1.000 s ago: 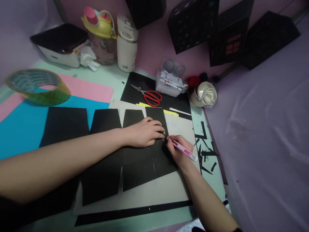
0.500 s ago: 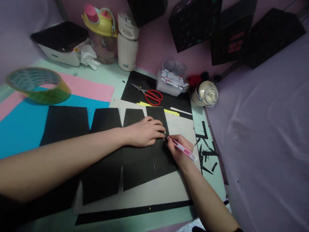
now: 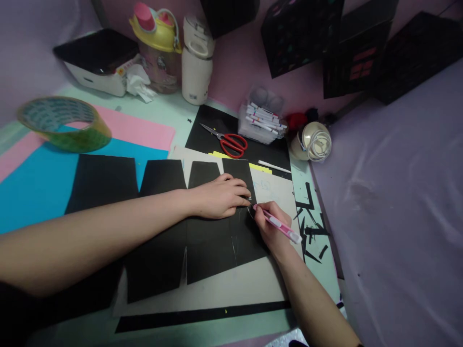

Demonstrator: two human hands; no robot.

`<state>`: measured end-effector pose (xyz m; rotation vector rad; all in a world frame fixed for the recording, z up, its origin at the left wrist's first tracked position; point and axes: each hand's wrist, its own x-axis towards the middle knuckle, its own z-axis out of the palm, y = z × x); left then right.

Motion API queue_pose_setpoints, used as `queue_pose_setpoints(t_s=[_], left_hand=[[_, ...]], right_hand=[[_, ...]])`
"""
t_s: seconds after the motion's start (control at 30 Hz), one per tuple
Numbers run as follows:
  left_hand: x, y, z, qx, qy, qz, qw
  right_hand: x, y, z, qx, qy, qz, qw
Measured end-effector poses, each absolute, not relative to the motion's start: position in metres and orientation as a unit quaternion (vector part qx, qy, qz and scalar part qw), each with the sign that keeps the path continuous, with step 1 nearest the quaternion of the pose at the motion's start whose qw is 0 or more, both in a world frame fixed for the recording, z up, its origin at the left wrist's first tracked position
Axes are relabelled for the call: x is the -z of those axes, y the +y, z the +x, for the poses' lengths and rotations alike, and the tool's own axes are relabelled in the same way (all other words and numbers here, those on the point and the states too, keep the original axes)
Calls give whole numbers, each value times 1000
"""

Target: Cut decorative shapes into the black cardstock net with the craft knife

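A long sheet of black paper (image 3: 159, 250) with notched flaps lies across a pale board (image 3: 231, 289). My left hand (image 3: 220, 196) lies on the sheet's right panel with its fingers curled and pressing down. My right hand (image 3: 269, 226) is wrapped round a pink craft knife (image 3: 278, 224), whose tip touches the black paper just beside my left fingertips.
Red scissors (image 3: 229, 142), a clear box of markers (image 3: 262, 123) and a jar (image 3: 313, 141) sit behind. A roll of tape (image 3: 63, 123) lies on blue and pink sheets at left. Bottles (image 3: 159, 46) and black paper boxes (image 3: 300, 33) stand at the back. Black offcuts (image 3: 311, 226) lie right.
The view has shifted slightly; both hands stay in nearly the same place on the black paper, with the knife tip still beside my left fingertips.
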<state>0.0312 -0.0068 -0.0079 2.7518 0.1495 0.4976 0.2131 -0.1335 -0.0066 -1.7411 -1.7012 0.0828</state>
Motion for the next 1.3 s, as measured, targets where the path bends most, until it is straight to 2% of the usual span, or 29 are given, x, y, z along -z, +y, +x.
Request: queue_pose_setpoints(t_s=[0.77, 1.07, 1.2, 1.3], left_hand=[[8, -7, 32, -152, 57, 976, 142], [8, -8, 32, -149, 66, 976, 145], [7, -8, 32, -147, 68, 975, 149], [7, -8, 32, -144, 68, 976, 150]], right_hand=[[6, -133, 213, -63, -649, -668, 359], [9, -132, 223, -245, -550, -677, 424], [10, -132, 224, -276, -523, -677, 438], [8, -130, 223, -257, -528, -680, 439]])
